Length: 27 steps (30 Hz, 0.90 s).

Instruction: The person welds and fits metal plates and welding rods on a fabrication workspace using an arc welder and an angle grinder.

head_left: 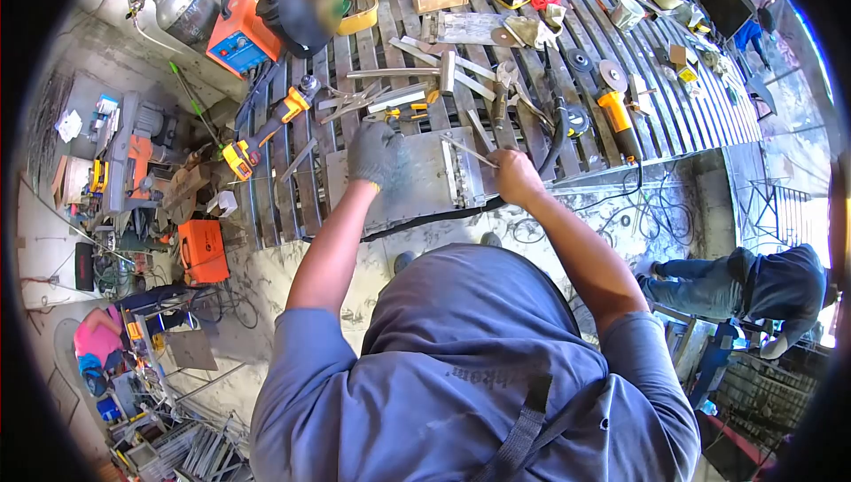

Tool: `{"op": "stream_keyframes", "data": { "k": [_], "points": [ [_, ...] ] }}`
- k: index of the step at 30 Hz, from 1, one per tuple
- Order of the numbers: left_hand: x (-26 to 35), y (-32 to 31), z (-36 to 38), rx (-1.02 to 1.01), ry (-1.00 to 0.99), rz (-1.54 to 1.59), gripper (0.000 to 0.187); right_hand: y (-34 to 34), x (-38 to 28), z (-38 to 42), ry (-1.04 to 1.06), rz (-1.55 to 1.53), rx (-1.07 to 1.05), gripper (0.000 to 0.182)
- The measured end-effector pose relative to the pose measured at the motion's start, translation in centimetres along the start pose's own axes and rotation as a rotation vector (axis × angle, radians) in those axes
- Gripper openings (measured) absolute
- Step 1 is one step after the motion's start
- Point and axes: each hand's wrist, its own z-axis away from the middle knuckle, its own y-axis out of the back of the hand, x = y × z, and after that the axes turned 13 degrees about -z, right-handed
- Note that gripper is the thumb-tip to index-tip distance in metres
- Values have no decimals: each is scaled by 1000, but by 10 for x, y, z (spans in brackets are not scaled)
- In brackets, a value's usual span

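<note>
My left hand, in a dark grey work glove, rests at the upper left part of a flat metal plate. Its fingers are curled, and whatever they may hold is hidden. Bare, my right hand is closed on a thin metal rod, which slants up and left over a narrow metal strip along the plate's right part. Just beyond my left hand lie yellow-and-black pliers. Locking pliers lie beyond my right hand.
The slatted metal bench carries a yellow cordless grinder, a corded angle grinder, metal offcuts and boxes. An orange welding machine stands at back left. One person bends at right; another is at lower left.
</note>
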Motion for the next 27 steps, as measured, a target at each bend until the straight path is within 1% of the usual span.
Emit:
{"op": "stream_keyframes", "data": {
  "k": [1, 2, 3, 4, 5, 6, 7, 9, 10, 11, 12, 13, 14, 15, 16, 17, 18, 19, 21, 24, 27],
  "points": [
    [3, -3, 14, -153, 81, 190, 37, -6, -10, -3, 25, -25, -11, 33],
    [10, -7, 35, -294, 167, 493, 40, -18, -22, -5, 5, -49, 33, 28],
    [19, -9, 56, -415, 297, 775, 43, -29, -36, -10, 17, -115, 41, 21],
    [39, -7, 79, -512, 433, 1171, 46, -37, -52, -13, 77, -155, 19, 19],
    [54, -1, 91, -497, 467, 1275, 49, -43, -70, -13, 138, -202, -13, 17],
    [67, 0, 98, -377, 445, 1323, 49, -44, -95, -11, 185, -194, -114, 16],
    [72, 2, 100, -252, 417, 1366, 49, -48, -109, -9, 211, -187, -145, 16],
    [58, 6, 94, -9, 161, 1006, 45, -48, -126, -6, 269, -158, -199, 17],
    [55, 13, 96, 42, 158, 1049, 43, -37, -127, -13, 361, -198, -227, 19],
    [53, 20, 97, 92, 153, 1090, 42, -27, -115, -25, 384, -226, -218, 21],
    [51, 38, 99, 86, 268, 1361, 40, -2, -120, -32, 271, -155, -143, 21],
    [49, 56, 103, 80, 384, 1631, 40, 10, -86, -54, 317, 23, 45, 28],
    [37, 74, 111, 160, 442, 1351, 34, 35, -72, -74, 129, 148, 84, 32],
    [18, 78, 121, 242, 472, 1069, 34, 57, -32, -97, 171, 270, 153, 38],
    [0, 81, 134, 239, 471, 1110, 35, 72, 0, -111, 82, 514, 276, 48],
    [-23, 71, 147, 333, 481, 1067, 37, 90, -5, -116, -202, 727, 197, 56],
    [-40, 74, 160, 372, 507, 736, 37, 101, 12, -121, -297, 753, 205, 63],
    [-46, 78, 172, 419, 584, 523, 37, 105, 40, -133, -363, 716, 247, 58],
    [-61, 76, 195, 353, 651, 306, 39, 116, 54, -138, -472, 641, 157, 55],
    [-51, 78, 215, 197, 735, 204, 38, 113, 83, -147, -531, 510, 154, 54],
    [-44, 61, 222, 253, 584, 114, 33, 111, 93, -154, -539, 463, 202, 56]
  ]
}}
